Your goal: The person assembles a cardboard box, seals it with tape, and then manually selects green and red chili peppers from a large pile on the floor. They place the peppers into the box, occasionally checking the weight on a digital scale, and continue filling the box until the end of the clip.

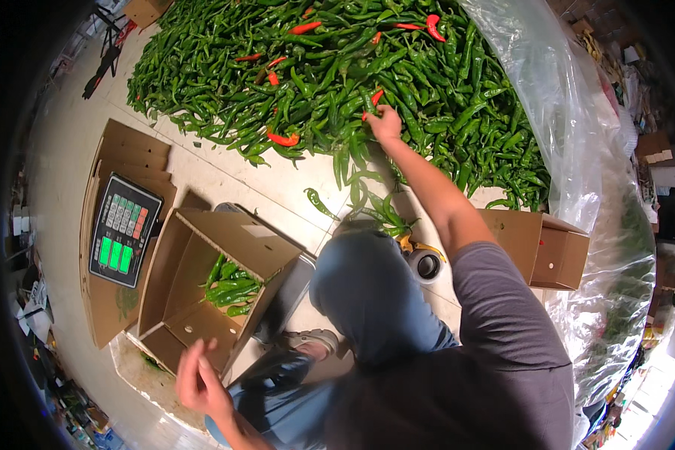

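A wide heap of green chili peppers (326, 73), with several red ones mixed in, covers the floor before me. My right hand (386, 122) reaches to its near edge, fingers closed around a green chili pepper (369, 101); red pieces show beside the fingers. My left hand (199, 382), slightly blurred, is raised near the lower corner of an open cardboard box (171, 270). Its fingers are partly curled and apart, with nothing in them. A small batch of green peppers (233, 289) lies inside that box.
A weighing-scale display with keypad (125, 230) stands against flattened cardboard (109, 315) at left. Another open box (562, 247) sits at right, near clear plastic sheeting (574, 112). Loose peppers (391, 211), a tape roll (427, 265) and a yellow-handled tool (406, 244) lie by my knee.
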A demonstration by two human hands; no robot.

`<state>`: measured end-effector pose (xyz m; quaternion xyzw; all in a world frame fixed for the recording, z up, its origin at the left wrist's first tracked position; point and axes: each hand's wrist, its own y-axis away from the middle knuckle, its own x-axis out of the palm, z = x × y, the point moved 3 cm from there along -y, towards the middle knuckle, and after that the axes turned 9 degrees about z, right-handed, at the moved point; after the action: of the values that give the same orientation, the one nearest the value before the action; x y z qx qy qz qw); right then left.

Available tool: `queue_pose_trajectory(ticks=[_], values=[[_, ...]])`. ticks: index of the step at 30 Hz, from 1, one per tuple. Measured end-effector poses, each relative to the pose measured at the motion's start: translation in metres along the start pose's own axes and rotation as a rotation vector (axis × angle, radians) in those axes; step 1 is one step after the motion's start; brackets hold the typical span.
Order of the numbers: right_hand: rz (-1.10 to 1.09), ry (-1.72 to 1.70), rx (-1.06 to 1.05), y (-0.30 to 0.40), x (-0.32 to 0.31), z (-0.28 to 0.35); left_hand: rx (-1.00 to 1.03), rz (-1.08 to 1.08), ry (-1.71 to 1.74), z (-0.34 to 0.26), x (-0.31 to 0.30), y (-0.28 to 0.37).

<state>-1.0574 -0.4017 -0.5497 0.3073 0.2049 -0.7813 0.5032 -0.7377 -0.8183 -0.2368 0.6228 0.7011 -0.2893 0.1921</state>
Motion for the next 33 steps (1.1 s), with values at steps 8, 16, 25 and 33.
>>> queue_pose_trajectory(ticks=[8, 16, 25, 33], values=[[-0.048, -0.107, 0.007, 0.005, -0.002, -0.012, 0.139, 0.291, 0.313, -0.054, 0.079, 0.003], [-0.119, 0.059, 0.035, 0.027, -0.038, -0.065, 0.119, 0.300, 0.463, -0.052, 0.107, 0.005], [0.374, -0.585, 0.607, 0.053, -0.003, -0.068, -0.157, 0.310, 0.595, -0.071, 0.111, -0.022], [1.382, -1.190, -0.151, 0.154, -0.091, 0.206, -0.093, 0.270, 0.815, -0.056, 0.112, -0.095]])
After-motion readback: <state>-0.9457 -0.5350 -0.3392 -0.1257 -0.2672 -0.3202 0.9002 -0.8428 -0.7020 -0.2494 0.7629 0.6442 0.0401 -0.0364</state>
